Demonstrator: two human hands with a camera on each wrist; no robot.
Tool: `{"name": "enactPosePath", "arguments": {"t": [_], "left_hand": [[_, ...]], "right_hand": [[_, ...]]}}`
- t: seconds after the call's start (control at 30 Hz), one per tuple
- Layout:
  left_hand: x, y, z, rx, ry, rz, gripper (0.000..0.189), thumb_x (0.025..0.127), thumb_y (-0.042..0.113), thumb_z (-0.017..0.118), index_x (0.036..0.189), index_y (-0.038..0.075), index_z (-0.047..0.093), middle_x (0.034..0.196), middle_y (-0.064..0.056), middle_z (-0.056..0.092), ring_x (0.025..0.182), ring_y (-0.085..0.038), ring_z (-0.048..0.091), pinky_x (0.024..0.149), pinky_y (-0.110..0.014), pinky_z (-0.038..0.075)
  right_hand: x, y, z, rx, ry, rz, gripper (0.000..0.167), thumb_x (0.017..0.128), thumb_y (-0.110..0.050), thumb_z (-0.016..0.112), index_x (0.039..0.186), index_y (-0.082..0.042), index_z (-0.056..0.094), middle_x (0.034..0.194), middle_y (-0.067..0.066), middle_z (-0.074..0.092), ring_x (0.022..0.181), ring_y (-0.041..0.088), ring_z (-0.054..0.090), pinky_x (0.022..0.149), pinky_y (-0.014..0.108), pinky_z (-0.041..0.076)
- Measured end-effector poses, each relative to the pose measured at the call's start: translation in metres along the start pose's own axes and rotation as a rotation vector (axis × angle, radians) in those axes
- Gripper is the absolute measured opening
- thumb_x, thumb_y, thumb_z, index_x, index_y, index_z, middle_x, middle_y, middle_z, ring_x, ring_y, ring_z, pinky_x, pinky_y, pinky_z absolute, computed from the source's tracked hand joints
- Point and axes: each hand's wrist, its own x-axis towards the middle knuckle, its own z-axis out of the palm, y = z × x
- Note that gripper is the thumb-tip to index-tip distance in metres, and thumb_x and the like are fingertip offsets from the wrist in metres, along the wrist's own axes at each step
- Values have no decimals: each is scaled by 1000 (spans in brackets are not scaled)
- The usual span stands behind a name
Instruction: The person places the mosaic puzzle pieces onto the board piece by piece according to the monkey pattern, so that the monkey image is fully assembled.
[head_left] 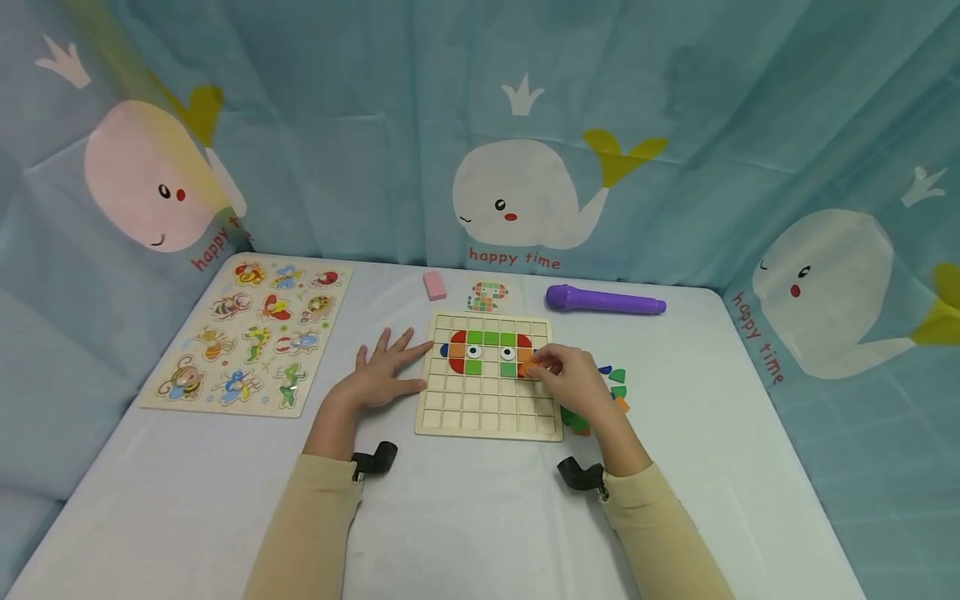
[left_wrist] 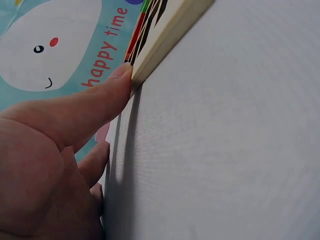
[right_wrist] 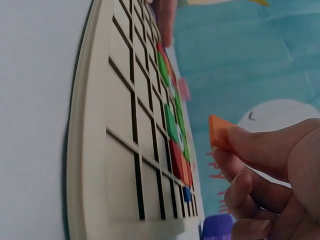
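A wooden grid board [head_left: 487, 421] lies in the middle of the table, with red, green, blue, orange and eye tiles [head_left: 474, 352] set in its upper rows. My right hand [head_left: 572, 375] pinches an orange tile [right_wrist: 220, 132] between thumb and fingertip, above the board's right side. In the right wrist view that tile is held apart from the grid. My left hand [head_left: 381, 377] lies with spread fingers at the board's left, its thumb [left_wrist: 107, 95] against the board's edge. Loose coloured pieces [head_left: 617, 392] lie right of the board, some hidden behind my right hand.
Behind the board lie a small picture card [head_left: 487, 296] and a pink block [head_left: 434, 286]. A purple microphone-shaped toy [head_left: 606, 301] is at the back right. At left sits an insect picture puzzle board [head_left: 247, 333]. A whale-print curtain [head_left: 360, 183] closes off the table's back.
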Motion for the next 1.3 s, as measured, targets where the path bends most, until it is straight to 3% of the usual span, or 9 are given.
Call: {"name": "enactPosePath", "arguments": {"t": [0.3,0.93,1.3], "left_hand": [[0,-1,0,-4,6,4,74,92,41,71,157,29,38,171,-8,8,155,-37,-16,117,-66,-18],[-1,0,1,-1,3,-6,74,93,41,71,158,30,37,171,-8,8,156,-37,-16,117,-66,-17],[-1,-1,0,6,8,2,74,93,41,70,158,28,37,171,-10,8,155,-39,-16,117,-66,-17]], "right_hand": [[8,-17,15,79,19,22,16,91,-23,77,97,-10,72,87,2,72,76,15,63,69,29,53],[17,-33,47,101,-64,-22,9,92,-23,76,93,-14,74,82,-3,70,74,13,61,69,30,52],[21,-40,68,-8,-74,-75,7,92,-25,76,91,-19,75,82,-6,68,73,11,58,68,29,50]]}}
